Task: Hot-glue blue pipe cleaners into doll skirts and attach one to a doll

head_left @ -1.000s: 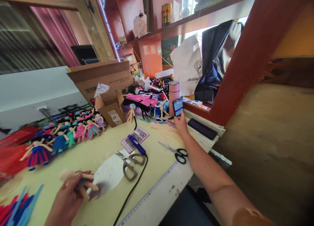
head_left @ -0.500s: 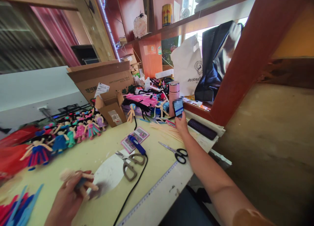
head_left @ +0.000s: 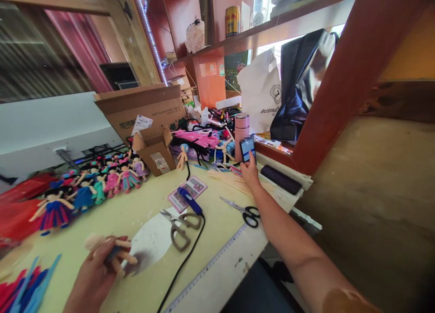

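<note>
At the lower left my left hand (head_left: 93,272) is closed around a small cream doll (head_left: 119,254) with a blue-grey middle; my fingers hide part of it. My right hand (head_left: 250,173) reaches out to a phone (head_left: 248,149) with a lit screen, which stands tilted by a pink thermos (head_left: 242,122). One finger rests on the screen and another is at the phone's lower edge, the fingers apart. Below my right forearm lie black-handled scissors (head_left: 249,215). Grey-handled scissors (head_left: 180,229) and a blue corded tool (head_left: 190,200) are between my hands.
Several finished dolls (head_left: 112,179) stand at the left beside a cardboard box (head_left: 158,156). Coloured pipe cleaners (head_left: 200,138) are heaped at the back, more strips (head_left: 29,286) at the lower left. A dark case (head_left: 280,179) sits near the right edge.
A finger of my right hand has moved up onto the phone's screen from near its lower edge. My left hand keeps the doll in nearly the same place.
</note>
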Available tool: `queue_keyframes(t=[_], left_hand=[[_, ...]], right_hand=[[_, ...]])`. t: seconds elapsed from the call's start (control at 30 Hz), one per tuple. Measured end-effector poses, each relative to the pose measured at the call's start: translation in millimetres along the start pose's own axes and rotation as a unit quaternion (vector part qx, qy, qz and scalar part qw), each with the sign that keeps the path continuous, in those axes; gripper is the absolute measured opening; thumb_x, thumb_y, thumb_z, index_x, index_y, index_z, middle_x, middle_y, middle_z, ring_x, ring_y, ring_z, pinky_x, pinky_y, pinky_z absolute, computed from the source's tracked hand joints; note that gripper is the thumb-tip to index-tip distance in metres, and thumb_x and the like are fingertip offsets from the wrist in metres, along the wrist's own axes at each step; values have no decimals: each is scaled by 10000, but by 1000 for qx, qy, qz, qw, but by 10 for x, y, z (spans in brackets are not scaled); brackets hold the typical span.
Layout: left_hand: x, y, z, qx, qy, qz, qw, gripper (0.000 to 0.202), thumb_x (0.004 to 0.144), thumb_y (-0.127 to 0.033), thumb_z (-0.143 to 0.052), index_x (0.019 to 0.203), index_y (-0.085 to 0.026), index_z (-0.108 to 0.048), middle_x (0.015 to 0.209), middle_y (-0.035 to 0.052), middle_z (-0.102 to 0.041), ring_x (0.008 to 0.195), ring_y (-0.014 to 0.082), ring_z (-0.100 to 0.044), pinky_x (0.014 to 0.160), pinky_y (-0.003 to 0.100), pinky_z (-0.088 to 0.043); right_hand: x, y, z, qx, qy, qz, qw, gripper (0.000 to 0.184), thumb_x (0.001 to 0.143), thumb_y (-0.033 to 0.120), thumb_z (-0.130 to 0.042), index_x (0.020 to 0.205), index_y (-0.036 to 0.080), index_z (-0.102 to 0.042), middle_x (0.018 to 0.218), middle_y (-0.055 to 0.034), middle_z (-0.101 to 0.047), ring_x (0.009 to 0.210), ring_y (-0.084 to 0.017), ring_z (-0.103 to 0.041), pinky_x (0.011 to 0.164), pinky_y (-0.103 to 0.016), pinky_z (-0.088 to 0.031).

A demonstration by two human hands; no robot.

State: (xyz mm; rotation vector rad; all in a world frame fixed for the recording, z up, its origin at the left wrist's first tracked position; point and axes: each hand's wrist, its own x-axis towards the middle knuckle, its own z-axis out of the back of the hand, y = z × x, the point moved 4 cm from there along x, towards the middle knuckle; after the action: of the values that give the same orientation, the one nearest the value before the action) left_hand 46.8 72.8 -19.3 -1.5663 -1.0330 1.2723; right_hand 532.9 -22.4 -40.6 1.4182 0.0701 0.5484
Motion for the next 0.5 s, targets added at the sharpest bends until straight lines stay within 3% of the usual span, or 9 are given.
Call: queue_keyframes(t=[0.3,0.5], left_hand=[[-17,-17,-9,-3,-20,-2,1000,337,444,-314,-799,696,-156,-639,603,33,-690,449,212,-624,364,248,-459],[-19,-27,-35,8,5,1,1000,373,409,-338,-824,677,-140,-657,584,44,-683,448,229,-628,357,250,-447]], right_hand=[[-51,-2,-54,6,11,8,1000,740,733,273,-487,1442,90,-386,586,65,-471,604,-167,-474,648,-297,-398],[-43,-71,-97,37,4,0,999,776,719,287,-533,1454,109,-360,570,68,-474,598,-167,-499,618,-297,-450]])
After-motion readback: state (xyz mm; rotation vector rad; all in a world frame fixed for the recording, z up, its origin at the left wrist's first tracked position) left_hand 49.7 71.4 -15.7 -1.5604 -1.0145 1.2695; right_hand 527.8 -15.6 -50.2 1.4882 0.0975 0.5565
